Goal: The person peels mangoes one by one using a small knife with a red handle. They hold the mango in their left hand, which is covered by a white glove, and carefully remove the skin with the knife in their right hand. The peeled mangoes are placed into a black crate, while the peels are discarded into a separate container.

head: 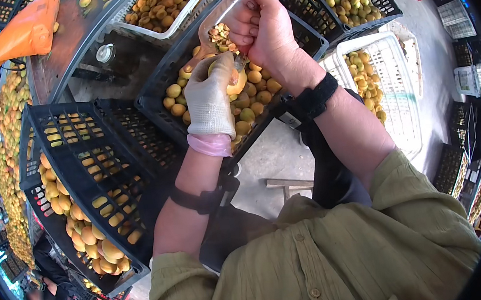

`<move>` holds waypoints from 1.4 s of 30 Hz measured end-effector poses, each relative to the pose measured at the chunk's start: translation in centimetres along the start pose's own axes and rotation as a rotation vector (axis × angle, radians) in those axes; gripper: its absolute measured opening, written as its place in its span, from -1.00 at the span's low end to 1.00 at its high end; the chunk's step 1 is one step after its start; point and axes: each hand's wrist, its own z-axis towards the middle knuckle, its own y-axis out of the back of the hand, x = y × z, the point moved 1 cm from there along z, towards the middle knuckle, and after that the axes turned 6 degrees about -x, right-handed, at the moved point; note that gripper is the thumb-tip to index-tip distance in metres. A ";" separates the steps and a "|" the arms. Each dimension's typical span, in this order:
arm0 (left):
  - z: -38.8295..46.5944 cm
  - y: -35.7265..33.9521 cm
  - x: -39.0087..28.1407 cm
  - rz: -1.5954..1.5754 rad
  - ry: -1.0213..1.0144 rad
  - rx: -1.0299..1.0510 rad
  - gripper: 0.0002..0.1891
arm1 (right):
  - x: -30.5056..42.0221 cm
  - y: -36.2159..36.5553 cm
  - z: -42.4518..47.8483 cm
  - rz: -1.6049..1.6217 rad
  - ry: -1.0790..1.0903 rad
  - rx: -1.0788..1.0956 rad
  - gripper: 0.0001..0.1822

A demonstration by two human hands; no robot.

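My left hand (210, 94), in a white knit glove over a pink cuff, grips a yellow-orange apricot (237, 83) above a black plastic crate (149, 78) of whole apricots. My bare right hand (266, 28) is close beside the fruit, thumb pointing up and fingers curled. Whether a tool sits in its palm is hidden. Behind the fingers is a clear plastic container (206, 25) with small brownish pieces, perhaps pits or scraps, in it.
A white crate (162, 34) of apricot halves stands beyond, beside a metal-edged table with an orange bag (26, 34). Black crates of apricots stand at left (82, 107) and upper right (349, 31). Another white crate (411, 101) holds apricots at right. People sit far left.
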 end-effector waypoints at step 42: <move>-0.8 0.6 -0.2 -0.283 0.599 0.188 -0.74 | -0.9 -2.1 -3.9 -0.538 0.273 0.180 -0.48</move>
